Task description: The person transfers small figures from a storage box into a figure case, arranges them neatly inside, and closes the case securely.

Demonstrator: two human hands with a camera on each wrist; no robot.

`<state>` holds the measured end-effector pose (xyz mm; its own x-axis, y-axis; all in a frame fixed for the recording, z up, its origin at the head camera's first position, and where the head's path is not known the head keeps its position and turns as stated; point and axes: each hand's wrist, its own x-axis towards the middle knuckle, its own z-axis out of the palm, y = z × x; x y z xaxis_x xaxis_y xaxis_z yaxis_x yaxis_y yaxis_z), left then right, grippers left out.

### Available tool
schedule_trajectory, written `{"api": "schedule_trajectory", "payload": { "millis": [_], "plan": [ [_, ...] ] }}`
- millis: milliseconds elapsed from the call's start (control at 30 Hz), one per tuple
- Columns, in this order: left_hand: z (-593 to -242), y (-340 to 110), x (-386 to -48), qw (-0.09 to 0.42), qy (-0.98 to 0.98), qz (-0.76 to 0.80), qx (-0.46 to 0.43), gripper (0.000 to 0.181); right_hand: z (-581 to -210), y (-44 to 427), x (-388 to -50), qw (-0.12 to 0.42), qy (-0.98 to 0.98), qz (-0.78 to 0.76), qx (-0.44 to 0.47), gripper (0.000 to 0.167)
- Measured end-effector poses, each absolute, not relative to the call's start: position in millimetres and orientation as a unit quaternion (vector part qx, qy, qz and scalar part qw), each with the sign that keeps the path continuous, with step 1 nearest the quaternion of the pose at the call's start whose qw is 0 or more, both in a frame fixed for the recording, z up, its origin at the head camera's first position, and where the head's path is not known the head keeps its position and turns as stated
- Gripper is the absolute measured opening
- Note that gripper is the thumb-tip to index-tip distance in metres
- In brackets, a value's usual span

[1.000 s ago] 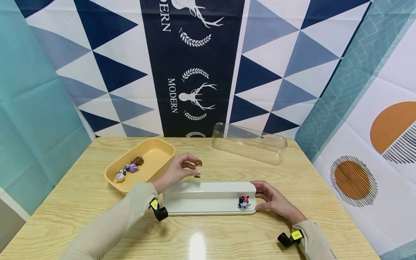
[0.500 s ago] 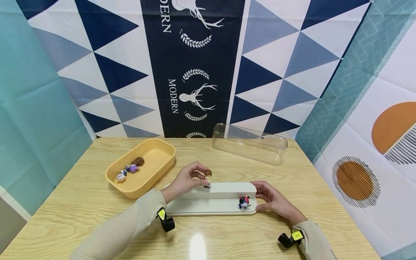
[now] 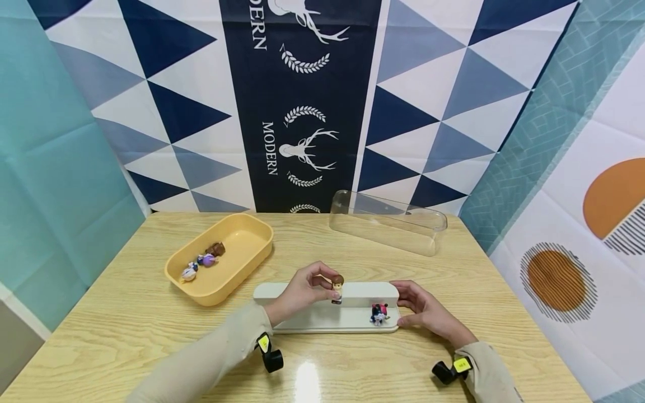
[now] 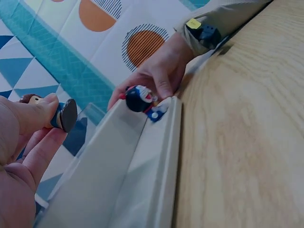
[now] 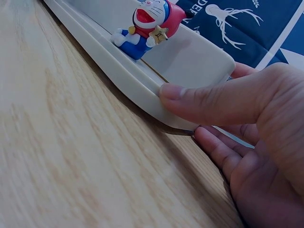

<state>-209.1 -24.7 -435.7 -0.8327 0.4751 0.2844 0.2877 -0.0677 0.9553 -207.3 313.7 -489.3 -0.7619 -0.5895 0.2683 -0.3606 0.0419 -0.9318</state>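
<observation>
Between thumb and fingers my left hand (image 3: 307,288) pinches a small brown-haired boy figurine (image 3: 337,291), held upright above the white stepped display base (image 3: 322,320). In the left wrist view the boy figurine (image 4: 61,114) shows its dark round underside, apart from the base (image 4: 137,175). A Doraemon figurine (image 5: 151,28) with a red hood and a star sits on the lower step near the right end. My right hand (image 3: 425,310) grips that end, thumb on the front rim and fingers round the side and back. Some of its fingertips are hidden.
A yellow tray (image 3: 264,240) stands back left, with several small figurines (image 3: 204,260) at its left side. A clear plastic cover (image 3: 388,229) lies at the back right, near the patterned wall cloth. All stand on a wooden table (image 3: 312,364).
My left hand has moved right and toward me with the boy figurine, from behind the base to above its middle. My right hand has stayed at the base's right end.
</observation>
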Motion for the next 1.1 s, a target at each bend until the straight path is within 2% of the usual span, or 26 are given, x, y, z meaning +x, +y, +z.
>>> {"api": "schedule_trajectory", "payload": {
  "millis": [667,1100],
  "plan": [
    [-457,4,-197,0.072,0.673,0.680,0.283,0.032,-490,313,-208,0.091,0.714,-0.606,-0.338,0.078],
    [-465,14,-191,-0.015,0.710,0.616,0.341,0.039,-491,314,-209,0.094,0.716,-0.607,-0.332,0.079]
  ]
}}
